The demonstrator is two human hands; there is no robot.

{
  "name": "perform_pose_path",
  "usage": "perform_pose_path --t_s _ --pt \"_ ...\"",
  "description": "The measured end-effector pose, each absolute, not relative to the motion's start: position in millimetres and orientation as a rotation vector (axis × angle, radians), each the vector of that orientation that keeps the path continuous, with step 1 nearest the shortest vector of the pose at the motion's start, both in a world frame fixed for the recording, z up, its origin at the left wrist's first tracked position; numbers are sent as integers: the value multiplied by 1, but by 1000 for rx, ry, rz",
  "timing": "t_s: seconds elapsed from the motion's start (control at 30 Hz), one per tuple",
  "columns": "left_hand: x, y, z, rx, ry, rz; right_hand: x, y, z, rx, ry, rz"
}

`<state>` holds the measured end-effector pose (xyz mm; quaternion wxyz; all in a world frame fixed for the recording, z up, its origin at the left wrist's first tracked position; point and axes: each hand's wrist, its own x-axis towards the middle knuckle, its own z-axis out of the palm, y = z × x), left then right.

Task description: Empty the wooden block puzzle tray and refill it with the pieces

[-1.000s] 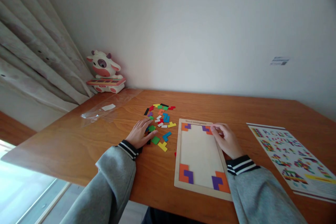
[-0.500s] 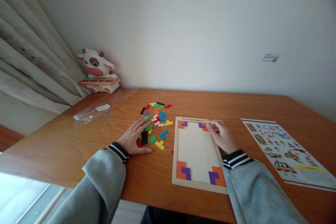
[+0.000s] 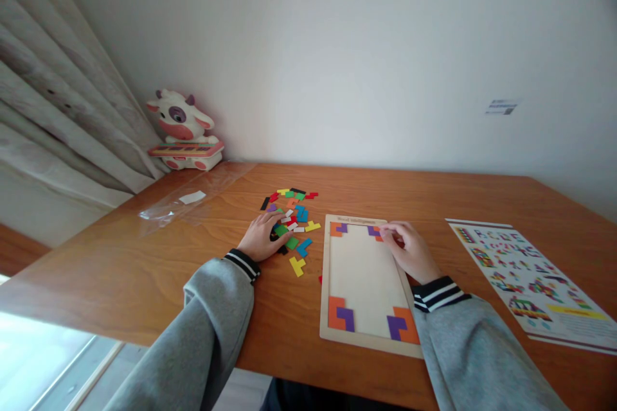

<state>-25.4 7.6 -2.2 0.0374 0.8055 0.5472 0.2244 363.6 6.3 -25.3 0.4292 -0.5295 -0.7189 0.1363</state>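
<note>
A wooden puzzle tray [image 3: 324, 282] lies on the table, with orange and purple pieces [image 3: 341, 316] set in its four corners. My right hand [image 3: 409, 250] rests on the tray's far right corner, fingers curled against the orange and purple pieces there. To the left lies a heap of several coloured puzzle pieces [image 3: 295, 213]. My left hand [image 3: 263, 239] lies over the near edge of that heap, fingers bent down onto a green and a black piece. Both arms wear grey sleeves with striped cuffs.
A printed pattern sheet [image 3: 523, 276] lies at the right. A clear plastic bag [image 3: 187, 202] and a cow-shaped toy keyboard [image 3: 186, 131] sit at the far left near a curtain [image 3: 58, 109]. The wooden table [image 3: 144, 270] ends close in front of me.
My left hand pulled back toward me with fingers flat, then moved forward again onto the piece heap with fingers bent. My right hand stayed at the tray's far right corner.
</note>
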Motion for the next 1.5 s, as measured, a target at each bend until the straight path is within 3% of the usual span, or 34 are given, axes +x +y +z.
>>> perform_pose_path --t_s 0.7,1.1,1.5 --pt "-25 8 -2 2555 1437 1026 364 8 -30 -1276 -1788 322" --pt "52 29 -11 2559 1735 634 363 7 -28 -1275 -1762 370" --pt "22 38 -15 2579 1620 738 362 5 -24 -1293 -1717 390"
